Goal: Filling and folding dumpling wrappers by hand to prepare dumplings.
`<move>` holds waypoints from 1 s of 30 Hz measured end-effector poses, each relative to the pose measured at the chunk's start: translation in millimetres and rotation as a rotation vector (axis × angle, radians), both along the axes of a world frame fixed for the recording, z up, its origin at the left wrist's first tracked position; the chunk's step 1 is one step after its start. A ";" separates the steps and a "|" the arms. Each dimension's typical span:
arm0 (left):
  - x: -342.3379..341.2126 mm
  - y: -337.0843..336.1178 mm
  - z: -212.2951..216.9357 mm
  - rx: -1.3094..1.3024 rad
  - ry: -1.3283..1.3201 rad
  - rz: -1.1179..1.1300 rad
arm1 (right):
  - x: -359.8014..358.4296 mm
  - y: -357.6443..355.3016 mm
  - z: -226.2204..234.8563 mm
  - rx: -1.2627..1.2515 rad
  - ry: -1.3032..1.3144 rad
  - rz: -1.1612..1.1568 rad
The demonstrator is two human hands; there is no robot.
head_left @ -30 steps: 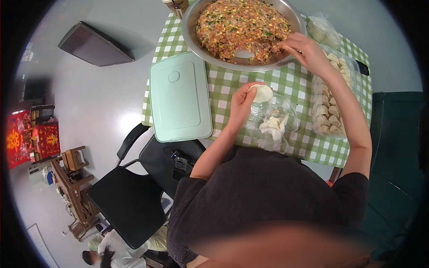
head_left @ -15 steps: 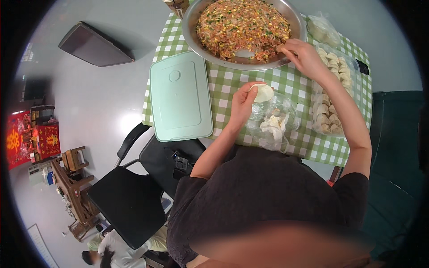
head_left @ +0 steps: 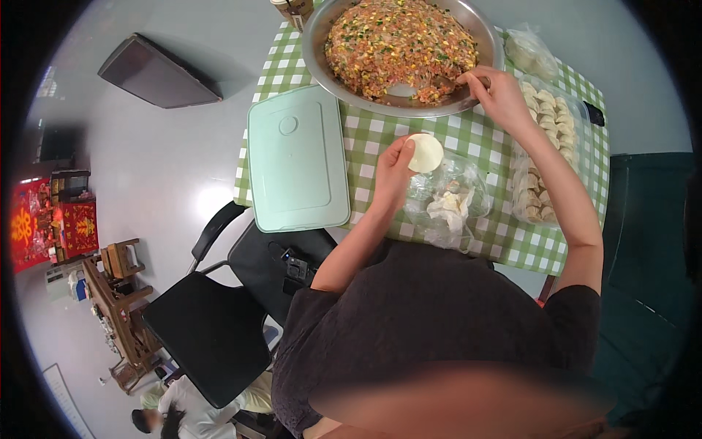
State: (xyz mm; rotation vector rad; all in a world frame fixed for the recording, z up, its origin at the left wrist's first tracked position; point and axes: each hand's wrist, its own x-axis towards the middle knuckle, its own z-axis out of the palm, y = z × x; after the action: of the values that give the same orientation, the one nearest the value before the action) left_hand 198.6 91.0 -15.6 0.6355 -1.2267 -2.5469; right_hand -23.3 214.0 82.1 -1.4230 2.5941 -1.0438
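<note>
Left hand (head_left: pixel 395 170) lay over the green-and-white checked tablecloth (head_left: pixel 380 135), palm turned up and fingers cupped, with a round, pale dumpling wrapper (head_left: pixel 425 153) resting flat across the fingertips; being a disc, the wrapper had no long axis, and its broad face pointed upward. Right hand (head_left: pixel 499 94) reached to the near rim of a wide metal basin (head_left: pixel 322 44), fingers drawn together as if pinching something at the edge of the filling, though what they gripped was too small to tell. That basin sat at the far end of the table and was heaped with chopped orange, pink and green filling (head_left: pixel 398 40). Just beside the left hand, toward the person, a crumpled clear plastic bag (head_left: pixel 446 208) held more pale dough. To the right, a clear tray (head_left: pixel 545 157) carried rows of folded dumplings. To the left, a mint-green rectangular lid (head_left: pixel 296 157) lay flat, its long side running away from the person. A black chair (head_left: pixel 208 333) stood below the table's edge.
</note>
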 end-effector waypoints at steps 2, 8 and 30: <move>-1.0 -7.4 1.8 0.132 -0.010 -0.003 | 4.3 -4.4 -2.2 0.020 -0.165 -0.060; -4.9 -32.2 13.4 0.289 0.001 0.026 | 15.6 -14.7 -10.2 -0.050 -0.211 0.008; 6.7 -70.2 44.6 0.214 0.056 0.142 | 48.4 -48.7 4.7 -0.096 0.218 0.445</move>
State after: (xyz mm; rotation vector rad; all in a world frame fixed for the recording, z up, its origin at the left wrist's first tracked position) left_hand 205.3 20.8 29.1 0.6648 -0.8648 -2.5763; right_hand 25.1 165.3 86.9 -2.1122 2.2027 -1.0029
